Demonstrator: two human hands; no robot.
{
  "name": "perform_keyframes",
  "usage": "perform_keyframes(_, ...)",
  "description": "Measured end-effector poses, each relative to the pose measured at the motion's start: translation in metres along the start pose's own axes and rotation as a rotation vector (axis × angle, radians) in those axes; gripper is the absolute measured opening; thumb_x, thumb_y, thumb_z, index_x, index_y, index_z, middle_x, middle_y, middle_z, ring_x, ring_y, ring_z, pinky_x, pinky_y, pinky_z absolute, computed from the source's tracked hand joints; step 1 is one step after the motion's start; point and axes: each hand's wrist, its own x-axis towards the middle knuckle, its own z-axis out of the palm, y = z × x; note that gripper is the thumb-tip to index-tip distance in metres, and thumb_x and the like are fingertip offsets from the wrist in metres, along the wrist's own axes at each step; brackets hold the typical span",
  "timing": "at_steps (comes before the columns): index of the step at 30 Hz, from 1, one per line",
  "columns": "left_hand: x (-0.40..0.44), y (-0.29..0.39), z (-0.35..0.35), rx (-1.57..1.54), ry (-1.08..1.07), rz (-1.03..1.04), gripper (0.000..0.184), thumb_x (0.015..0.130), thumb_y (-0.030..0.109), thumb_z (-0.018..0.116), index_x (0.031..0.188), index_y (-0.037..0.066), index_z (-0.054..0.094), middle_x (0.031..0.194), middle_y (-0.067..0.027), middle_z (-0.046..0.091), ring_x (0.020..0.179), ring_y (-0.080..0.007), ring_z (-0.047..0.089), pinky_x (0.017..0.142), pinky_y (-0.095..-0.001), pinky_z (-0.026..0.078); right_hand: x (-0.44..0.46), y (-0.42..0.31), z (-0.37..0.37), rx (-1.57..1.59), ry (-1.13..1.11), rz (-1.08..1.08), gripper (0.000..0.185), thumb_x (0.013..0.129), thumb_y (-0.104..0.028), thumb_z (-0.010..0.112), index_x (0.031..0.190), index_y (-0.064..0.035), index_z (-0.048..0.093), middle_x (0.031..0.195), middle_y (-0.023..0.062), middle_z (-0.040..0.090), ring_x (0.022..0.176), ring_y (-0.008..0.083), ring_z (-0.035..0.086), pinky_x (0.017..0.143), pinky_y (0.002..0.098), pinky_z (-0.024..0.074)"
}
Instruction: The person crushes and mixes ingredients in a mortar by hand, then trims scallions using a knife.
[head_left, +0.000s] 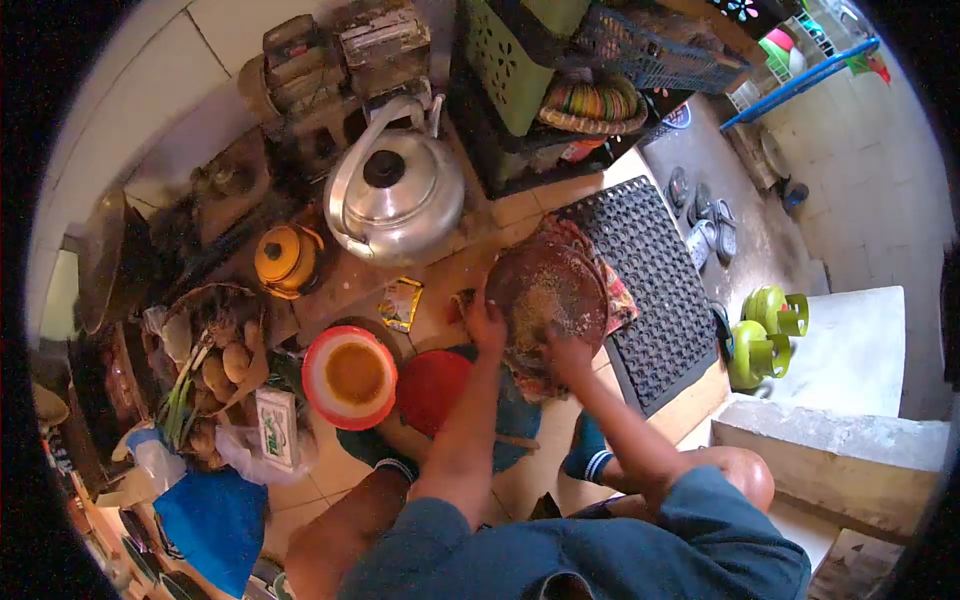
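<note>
A wide, dark round mortar-like dish (545, 285) with crumbly, pale brown bits in it stands on a patterned cloth (621, 299) on the tiled floor. My left hand (485, 325) is at the dish's left rim, its fingers partly hidden. Over the lower part of the dish is my right hand (568, 355), its fingers blurred among the bits; what they hold, if anything, cannot be made out. Left of the dish sit a red bowl (436, 392), partly behind my left forearm, and a red-rimmed bowl (350, 377) of brown liquid. A small yellow packet (401, 304) lies above them.
A large metal kettle (396, 195) and an orange lidded pot (287, 260) stand beyond the bowls. Potatoes (236, 361) and spring onions lie at the left. A black mat (645, 290) lies to the right, with green gas cylinders (750, 355) past it. Crates (510, 80) are stacked behind.
</note>
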Motion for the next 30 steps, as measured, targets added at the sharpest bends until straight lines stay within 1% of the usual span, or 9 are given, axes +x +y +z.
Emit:
perform_keyframes(3,0.001,0.001,0.003,0.022,0.027,0.092,0.039,0.086,0.012,0.046,0.124,0.005,0.047,0.121,-0.0163,0.052,0.114,-0.0311,0.047,0.104,-0.0408,0.024,0.009,-0.012,-0.018,-0.021,-0.145,0.1,0.044,0.086,-0.039,0.044,0.124,-0.0192,0.045,0.091,0.0206,0.062,0.083,0.0389,0.06,0.07,0.0485,0.0481)
perform_keyframes(6,0.006,-0.002,0.002,0.091,-0.107,-0.066,0.038,0.085,0.014,0.048,0.123,0.007,0.049,0.121,-0.0152,0.052,0.114,-0.0311,0.047,0.106,-0.0435,0.017,0.077,0.05,-0.011,0.489,-0.127,-0.212,0.044,0.086,-0.039,0.043,0.126,-0.0208,0.044,0.091,0.0232,0.061,0.087,0.0389,0.06,0.069,0.0481,0.0486)
perform_keyframes(9,0.01,0.01,-0.004,0.044,-0.051,0.0,0.039,0.083,0.012,0.049,0.122,0.008,0.049,0.117,-0.0165,0.054,0.11,-0.0316,0.049,0.102,-0.0431,0.021,0.05,0.05,-0.084,-0.253,-0.484,-0.187,0.045,0.086,-0.039,0.044,0.127,-0.0209,0.043,0.091,0.0245,0.061,0.088,0.0383,0.06,0.069,0.0472,0.0482)
perform_keyframes(13,0.012,-0.003,0.005,0.096,0.057,0.17,0.053,0.078,-0.001,0.046,0.128,0.013,0.044,0.111,-0.0224,0.054,0.1,-0.0362,0.053,0.083,-0.036,0.042,-0.005,0.044,-0.009,-0.347,0.071,-0.223,0.046,0.085,-0.04,0.045,0.126,-0.0193,0.044,0.098,0.0219,0.06,0.088,0.0364,0.06,0.071,0.0473,0.0472)
perform_keyframes(17,0.01,-0.003,0.008,-0.124,-0.026,0.015,0.042,0.083,0.009,0.048,0.125,0.006,0.046,0.123,-0.0165,0.05,0.115,-0.0297,0.046,0.098,-0.0383,0.03,0.051,0.028,-0.02,-0.005,-0.309,-0.035,0.047,0.086,-0.04,0.045,0.128,-0.0197,0.043,0.109,0.0198,0.057,0.092,0.0383,0.058,0.078,0.0477,0.0462)
perform_keyframes(22,0.012,0.016,-0.005,-0.116,0.061,0.217,0.051,0.078,-0.004,0.045,0.127,0.01,0.046,0.117,-0.02,0.053,0.108,-0.0314,0.052,0.089,-0.0333,0.04,0.004,0.02,-0.005,0.154,0.309,-0.654,0.047,0.086,-0.04,0.046,0.127,-0.0173,0.043,0.098,0.0222,0.06,0.085,0.0388,0.059,0.075,0.0502,0.0446)
perform_keyframes(24,0.014,0.02,-0.004,-0.121,0.084,0.178,0.051,0.077,-0.005,0.046,0.126,0.009,0.046,0.116,-0.0198,0.054,0.106,-0.0312,0.053,0.088,-0.0337,0.041,-0.018,-0.027,-0.028,0.012,0.303,-0.368,0.048,0.086,-0.04,0.046,0.127,-0.0157,0.042,0.093,0.0242,0.06,0.084,0.0386,0.06,0.074,0.0503,0.0443)
perform_keyframes(26,0.007,0.023,-0.009,-0.157,0.028,0.093,0.05,0.077,-0.005,0.047,0.126,0.009,0.046,0.115,-0.0193,0.055,0.099,-0.0309,0.056,0.084,-0.0351,0.042,-0.015,-0.041,-0.03,0.092,-0.229,0.038,0.049,0.086,-0.04,0.046,0.128,-0.015,0.041,0.09,0.0257,0.06,0.084,0.0393,0.06,0.075,0.0494,0.0446)
perform_keyframes(30,0.012,-0.063,0.035,0.089,-0.004,0.052,0.052,0.079,-0.003,0.048,0.129,0.01,0.043,0.117,-0.0175,0.053,0.089,-0.0286,0.055,0.078,-0.0358,0.042,0.072,0.016,-0.057,0.696,-0.315,-0.112,0.048,0.086,-0.038,0.046,0.126,-0.0112,0.043,0.098,0.0263,0.058,0.088,0.0398,0.059,0.078,0.0473,0.0453)
